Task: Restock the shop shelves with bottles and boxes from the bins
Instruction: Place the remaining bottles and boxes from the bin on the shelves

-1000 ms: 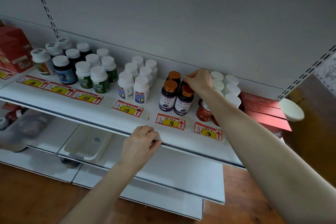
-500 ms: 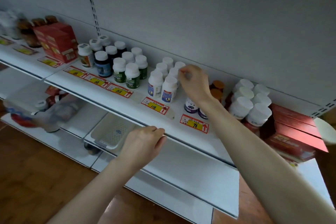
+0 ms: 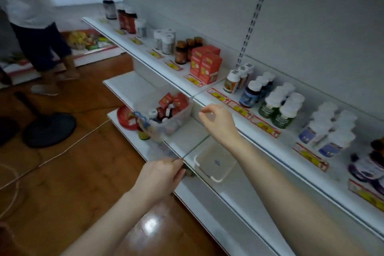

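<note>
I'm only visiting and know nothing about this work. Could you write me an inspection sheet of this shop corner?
Surface: white upper shelf with yellow price tags; lower shelf beneath.
Job's things: bottles and red boxes stand on the upper shelf; clear bin of bottles and boxes on the lower shelf; white bin beside it, empty.
Clutter: red round object beside the clear bin.
Grips: right hand holds nothing, fingers loosely curled; left hand curled at the lower shelf's edge, hold unclear.
Cables: pale cable across the wooden floor.
Surroundings: another person stands far left; black round base on the floor.
</note>
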A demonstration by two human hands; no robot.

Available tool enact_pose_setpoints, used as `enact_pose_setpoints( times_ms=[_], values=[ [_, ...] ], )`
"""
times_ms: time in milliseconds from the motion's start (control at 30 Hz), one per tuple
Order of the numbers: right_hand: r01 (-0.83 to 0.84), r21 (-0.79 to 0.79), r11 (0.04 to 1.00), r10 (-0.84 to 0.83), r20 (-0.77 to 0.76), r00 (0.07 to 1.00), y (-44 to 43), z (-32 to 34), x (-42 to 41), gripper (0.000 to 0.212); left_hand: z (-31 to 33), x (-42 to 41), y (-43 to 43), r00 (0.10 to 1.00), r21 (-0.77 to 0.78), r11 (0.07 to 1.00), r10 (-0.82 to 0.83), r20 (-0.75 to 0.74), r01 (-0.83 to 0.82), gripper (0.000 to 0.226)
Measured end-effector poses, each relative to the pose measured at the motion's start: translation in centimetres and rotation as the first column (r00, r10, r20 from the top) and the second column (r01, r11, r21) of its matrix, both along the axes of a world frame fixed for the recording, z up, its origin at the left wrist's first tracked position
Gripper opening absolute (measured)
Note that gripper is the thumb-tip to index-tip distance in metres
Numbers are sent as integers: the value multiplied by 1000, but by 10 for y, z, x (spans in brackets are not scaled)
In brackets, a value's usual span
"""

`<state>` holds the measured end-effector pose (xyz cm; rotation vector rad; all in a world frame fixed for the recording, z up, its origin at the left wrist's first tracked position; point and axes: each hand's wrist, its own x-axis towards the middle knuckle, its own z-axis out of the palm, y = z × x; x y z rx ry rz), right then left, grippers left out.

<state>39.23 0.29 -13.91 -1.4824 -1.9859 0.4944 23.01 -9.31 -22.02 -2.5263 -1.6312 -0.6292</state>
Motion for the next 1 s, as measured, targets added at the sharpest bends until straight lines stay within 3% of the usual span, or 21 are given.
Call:
enact_pose_setpoints(
  times_ms=[200,433,500,600,833,1000],
  values=[
    [-115,-76,990,118,46,992,24,-29,-111,20,-2,-111,9,987,-16,987,159,-38,-160,24],
    [-178,-198,964,199,93,976,80,-73,-194,23,-25,-187,47,961,-57,960,275,-17,-275,35],
    [-177,-242,954,205,94,974,102,-87,-213,23,-29,-206,67,958,-65,956,284,-30,-285,33],
    [-171,-293,941,206,90,974,140,-108,-238,23,-34,-230,105,961,-64,959,273,-39,-275,14],
    [-59,-406,912,123,134,983,238,-141,-265,22,-46,-264,213,976,-138,967,204,-71,-212,36],
    [62,-464,883,33,193,981,283,-155,-267,21,-57,-281,269,987,-154,975,159,-34,-163,22]
  ],
)
